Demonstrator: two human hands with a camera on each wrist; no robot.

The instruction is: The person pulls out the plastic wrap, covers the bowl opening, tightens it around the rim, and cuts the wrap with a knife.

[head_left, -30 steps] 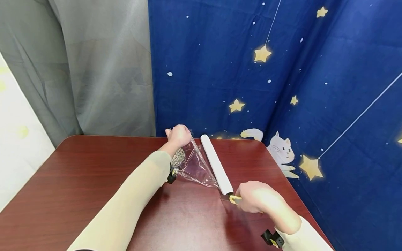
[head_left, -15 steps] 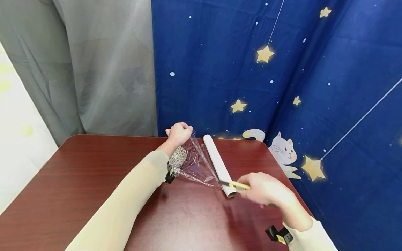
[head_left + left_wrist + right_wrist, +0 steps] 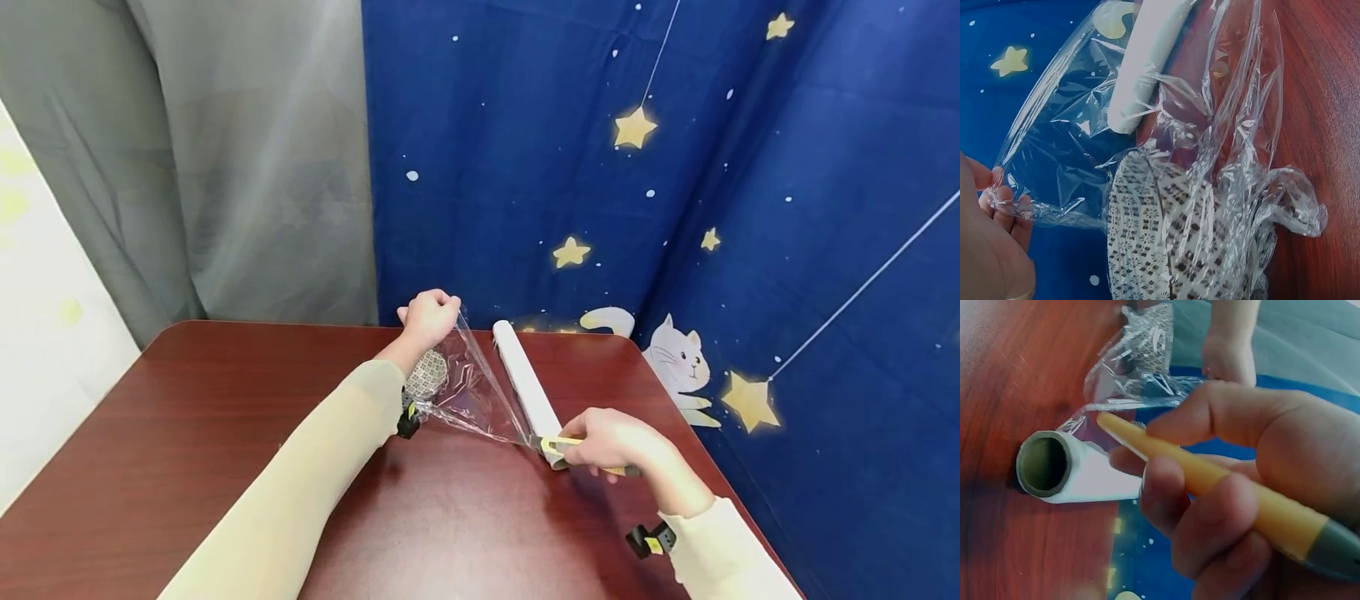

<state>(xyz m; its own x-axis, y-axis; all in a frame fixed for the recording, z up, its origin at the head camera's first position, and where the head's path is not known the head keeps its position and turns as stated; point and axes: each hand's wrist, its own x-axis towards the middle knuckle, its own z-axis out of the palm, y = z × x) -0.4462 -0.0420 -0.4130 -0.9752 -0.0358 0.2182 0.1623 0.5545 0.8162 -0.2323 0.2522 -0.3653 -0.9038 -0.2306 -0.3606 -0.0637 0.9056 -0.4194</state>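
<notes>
My left hand [image 3: 431,318] pinches one edge of a sheet of clear cling film [image 3: 1254,144], holding it up and stretched. Under and beside that wrist sits a round, patterned, bowl-like piece [image 3: 427,375], with film lying over it in the left wrist view. From there the film runs to the near end of a white cling film roll [image 3: 522,379]. Gripped in my right hand [image 3: 618,437] is a yellow utility knife [image 3: 1197,472] with a dark tail end. Its tip is right at the gathered film by the roll's near end; the blade is hard to see.
The roll lies lengthwise on the reddish-brown table [image 3: 187,433], its hollow core facing me. Behind the table hang a grey curtain [image 3: 262,167] and a blue star-patterned curtain [image 3: 510,150]. Black cameras sit on both wrists.
My right hand has raised the knife from beneath the roll's near end, then brought it left against the film. The roll has shifted slightly right; my left hand has risen a little, still pinching film.
</notes>
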